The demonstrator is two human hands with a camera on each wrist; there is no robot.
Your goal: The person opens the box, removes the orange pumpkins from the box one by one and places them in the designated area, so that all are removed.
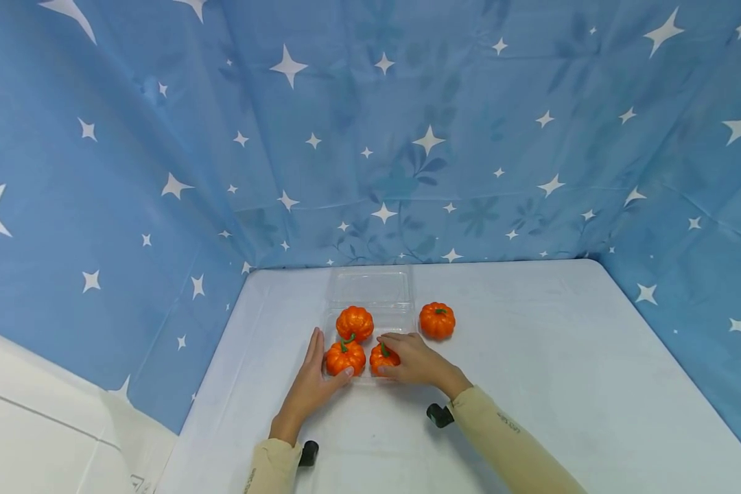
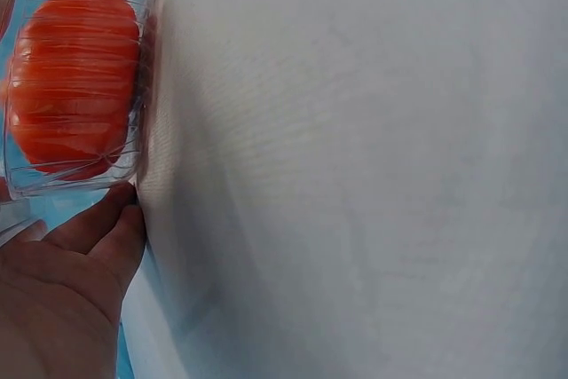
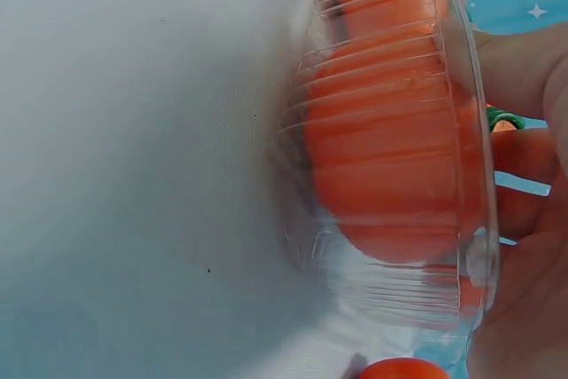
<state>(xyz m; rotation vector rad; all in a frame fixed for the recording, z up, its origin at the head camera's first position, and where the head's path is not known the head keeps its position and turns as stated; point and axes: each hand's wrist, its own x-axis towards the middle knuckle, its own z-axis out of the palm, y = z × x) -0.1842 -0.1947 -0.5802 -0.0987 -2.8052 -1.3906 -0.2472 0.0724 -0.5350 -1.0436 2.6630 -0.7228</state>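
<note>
A clear plastic clamshell box (image 1: 398, 320) lies with its lid (image 1: 370, 285) folded back on the white table. Inside it are three small orange toy pumpkins: one at the back left (image 1: 355, 320), one at the front left (image 1: 346, 360) and one at the front right (image 1: 378, 359). My left hand (image 1: 309, 387) rests against the box's left side, fingers straight, thumb at the front-left pumpkin. With fingers over its top and thumb at the near side, my right hand (image 1: 415, 360) holds the front-right pumpkin, partly hiding it. The right wrist view shows that pumpkin (image 3: 390, 157) through the ribbed box wall.
Another orange pumpkin (image 1: 437, 321) sits on the table (image 1: 531, 357) just right of the box. Blue star-patterned curtain (image 1: 370, 171) hangs behind the table's back edge and along both sides. At the lower left is a white surface (image 1: 37, 425).
</note>
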